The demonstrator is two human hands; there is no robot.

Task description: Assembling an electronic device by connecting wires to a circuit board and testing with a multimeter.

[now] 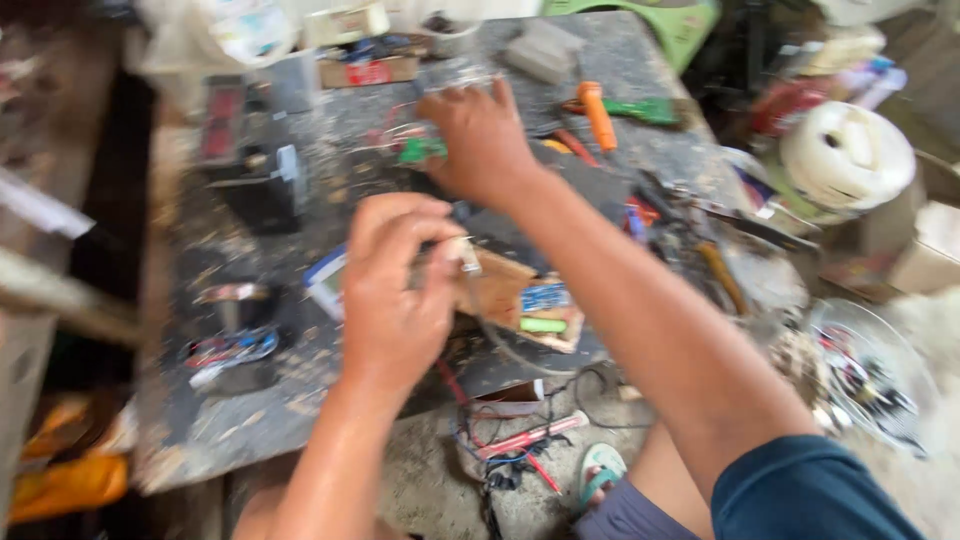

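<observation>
While the left hand (395, 290) pinches a thin tool (462, 252), the right hand (480, 140) grips a green part (420, 150).

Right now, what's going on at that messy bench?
A person works over a scuffed dark workbench littered with tools. The left hand pinches a small pale object, too blurred to identify, above a small wooden board carrying blue and green parts. The right hand reaches further back, fingers at a small green part with thin wires. An orange-handled tool lies beside it.
</observation>
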